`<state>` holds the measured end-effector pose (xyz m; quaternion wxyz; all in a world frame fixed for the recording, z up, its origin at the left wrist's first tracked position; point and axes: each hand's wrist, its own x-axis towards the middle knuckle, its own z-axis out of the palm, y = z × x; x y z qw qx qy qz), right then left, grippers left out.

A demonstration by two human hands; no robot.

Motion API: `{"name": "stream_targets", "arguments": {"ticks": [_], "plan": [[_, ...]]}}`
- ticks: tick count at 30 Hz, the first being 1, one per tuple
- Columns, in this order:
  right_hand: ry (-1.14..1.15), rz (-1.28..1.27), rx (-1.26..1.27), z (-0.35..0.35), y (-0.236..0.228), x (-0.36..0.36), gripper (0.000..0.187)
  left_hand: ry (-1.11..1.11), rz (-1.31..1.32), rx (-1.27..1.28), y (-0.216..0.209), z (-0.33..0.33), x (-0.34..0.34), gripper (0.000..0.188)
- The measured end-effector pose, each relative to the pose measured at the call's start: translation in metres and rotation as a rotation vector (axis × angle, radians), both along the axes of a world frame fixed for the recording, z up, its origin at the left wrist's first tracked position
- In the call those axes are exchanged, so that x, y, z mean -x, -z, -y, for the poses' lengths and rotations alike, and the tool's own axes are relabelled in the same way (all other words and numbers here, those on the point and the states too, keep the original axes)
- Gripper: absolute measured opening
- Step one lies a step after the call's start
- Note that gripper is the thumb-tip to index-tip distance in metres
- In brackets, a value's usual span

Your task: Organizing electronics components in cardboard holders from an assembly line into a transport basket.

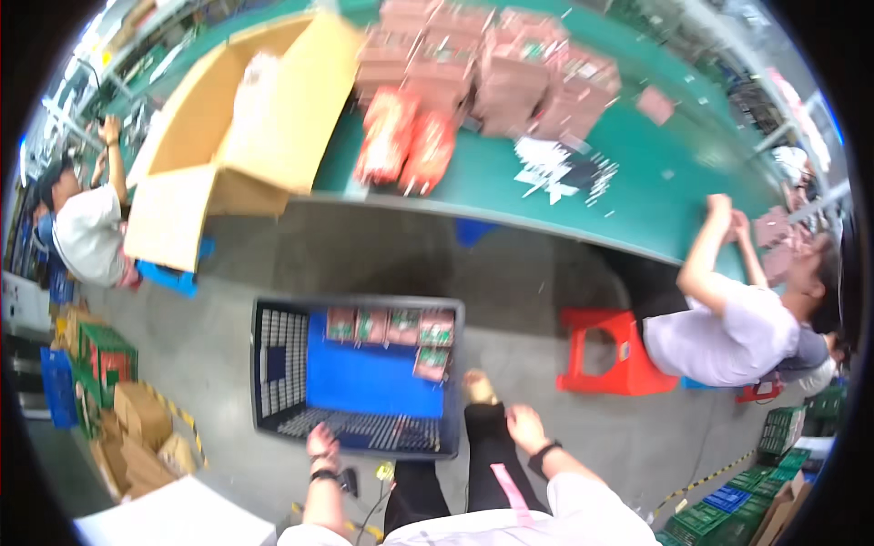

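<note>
My left hand [321,443] is at the near wall of a dark plastic crate [453,387]; blur hides whether it touches, and I cannot tell whether its fingers are spread or pressed together. My right hand [525,428] is just right of the crate, over my leg [496,450]; I see nothing in it, but cannot tell how its fingers stand either. Ahead of my left hand, the crate's blue bottom [364,378] carries pink-and-green bundles [372,326]: four in a row along the far wall, one more at the right end, nearer me. Ahead and right of my right hand is a red stool [596,350], a seated co-worker [728,332] beside it. Farther ahead of both hands, the green bench [651,168] bears pink stacks [514,82], red-wrapped bundles [387,136] and, to their left, an open cardboard box [314,105].
</note>
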<state>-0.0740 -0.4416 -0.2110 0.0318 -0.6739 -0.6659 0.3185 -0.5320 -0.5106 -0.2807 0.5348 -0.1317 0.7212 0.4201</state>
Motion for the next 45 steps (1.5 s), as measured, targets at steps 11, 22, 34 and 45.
{"name": "stream_targets", "arguments": {"ticks": [11, 22, 34, 45], "plan": [[-0.422, 0.066, 0.229, 0.044, -0.103, -0.101, 0.029, 1.399, -1.059, 0.407, -0.042, -0.004, -0.072, 0.016], [0.021, -0.211, -0.033, -0.036, -0.198, -0.185, 0.021, 1.247, -0.069, -0.726, -0.268, -0.224, -0.446, 0.018], [-0.295, -0.223, 0.040, -0.087, -0.194, -0.180, 0.019, 0.730, -0.041, -0.665, -0.304, -0.305, -0.434, 0.014], [0.135, -0.402, -0.373, -0.311, -0.194, -0.146, 0.014, 0.236, 0.674, -0.649, -0.285, -0.468, -0.373, 0.026]]}}
